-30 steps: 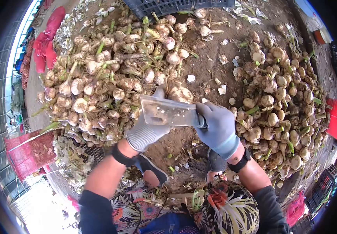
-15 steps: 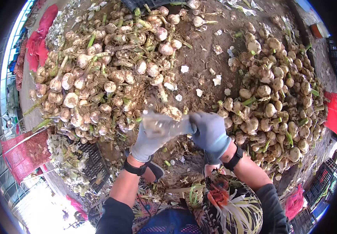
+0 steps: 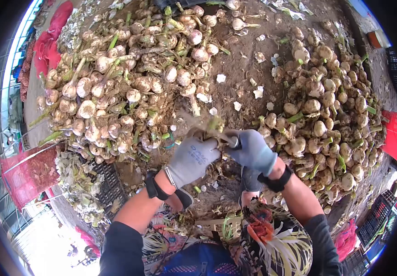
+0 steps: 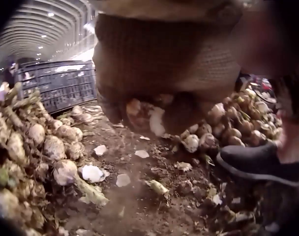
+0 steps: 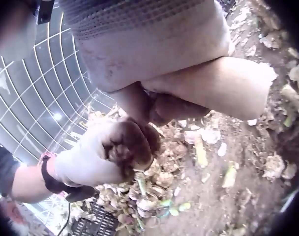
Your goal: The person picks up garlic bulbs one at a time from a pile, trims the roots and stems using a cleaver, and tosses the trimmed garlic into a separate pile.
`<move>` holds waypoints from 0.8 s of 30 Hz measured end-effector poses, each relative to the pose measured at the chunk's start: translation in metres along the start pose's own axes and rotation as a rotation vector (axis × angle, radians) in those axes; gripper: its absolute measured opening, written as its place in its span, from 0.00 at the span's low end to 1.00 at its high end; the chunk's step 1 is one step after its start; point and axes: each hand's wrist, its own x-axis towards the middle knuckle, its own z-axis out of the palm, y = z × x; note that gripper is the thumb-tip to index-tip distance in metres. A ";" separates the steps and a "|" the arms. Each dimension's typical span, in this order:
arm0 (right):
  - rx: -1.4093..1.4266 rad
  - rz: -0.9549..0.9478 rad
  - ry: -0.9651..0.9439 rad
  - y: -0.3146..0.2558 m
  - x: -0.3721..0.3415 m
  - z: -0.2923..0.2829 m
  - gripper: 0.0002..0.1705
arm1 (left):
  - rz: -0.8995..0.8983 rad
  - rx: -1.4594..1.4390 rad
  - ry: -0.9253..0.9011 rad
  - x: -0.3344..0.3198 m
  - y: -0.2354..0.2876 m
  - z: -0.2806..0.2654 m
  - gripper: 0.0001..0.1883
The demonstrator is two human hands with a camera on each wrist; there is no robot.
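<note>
My gloved left hand (image 3: 194,156) is at the middle of the head view, fingers curled round a garlic bulb that they mostly hide. A pale part of this garlic bulb (image 4: 157,121) peeps out below the glove in the left wrist view. Just to its right, my gloved right hand (image 3: 252,149) grips the handle of a broad-bladed knife (image 5: 233,87). The blade is motion-blurred in the head view and reaches left over the left hand's fingertips. Both hands are close together above the dirt floor.
A large heap of garlic with stems (image 3: 134,83) lies to the left. On the right is a heap of garlic with short-cut stems (image 3: 320,124). A black crate (image 4: 56,86) stands beyond, a red container (image 3: 393,135) at far right. Skins and stem pieces litter the ground.
The knife, held flat over the left hand a second ago, has swung and blurred at the garlic. My left hand has come up and right, its back now facing up beside the right hand.
</note>
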 end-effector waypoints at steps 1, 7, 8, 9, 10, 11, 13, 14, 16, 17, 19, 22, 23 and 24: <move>-0.049 0.102 -0.043 0.016 0.002 0.000 0.20 | 0.038 0.123 -0.039 -0.001 0.005 -0.011 0.08; -0.327 -0.197 -0.071 0.156 -0.017 0.067 0.14 | 0.154 -0.479 0.461 0.098 0.070 -0.055 0.16; -0.023 -0.142 -0.017 0.144 -0.020 0.064 0.15 | 0.256 -0.574 0.629 0.121 0.091 -0.067 0.20; 0.280 -0.082 0.041 0.132 -0.024 0.060 0.16 | 0.257 -0.576 0.634 0.125 0.090 -0.072 0.20; 0.584 -0.022 0.101 0.115 -0.025 0.052 0.18 | 0.174 -0.746 0.710 0.130 0.088 -0.076 0.21; 0.891 0.038 0.160 0.100 -0.025 0.043 0.19 | 0.086 -0.914 0.781 0.136 0.085 -0.078 0.23; 0.465 0.192 0.155 0.086 -0.012 0.005 0.14 | -0.550 -1.197 0.560 0.108 0.035 -0.036 0.23; 0.664 0.431 0.229 0.073 -0.008 0.002 0.08 | -0.803 -1.020 0.748 0.103 0.005 -0.001 0.17; 0.737 0.467 0.243 0.084 -0.007 -0.003 0.12 | -1.210 -0.691 0.745 0.089 -0.071 0.073 0.18; 0.734 0.468 0.250 0.083 -0.004 -0.004 0.12 | -1.254 -0.554 0.697 0.081 -0.095 0.101 0.22; 0.797 0.464 0.305 0.075 0.005 -0.003 0.12 | -1.299 -0.448 0.611 0.077 -0.117 0.108 0.26; 0.832 0.425 0.324 0.063 0.017 -0.012 0.11 | -1.294 -0.474 0.627 0.063 -0.122 0.114 0.25; 0.834 0.411 0.317 0.063 0.022 -0.013 0.12 | -1.347 -0.467 0.627 0.060 -0.118 0.117 0.25; 0.835 0.403 0.319 0.060 0.028 -0.014 0.12 | -1.395 -0.462 0.630 0.061 -0.117 0.119 0.25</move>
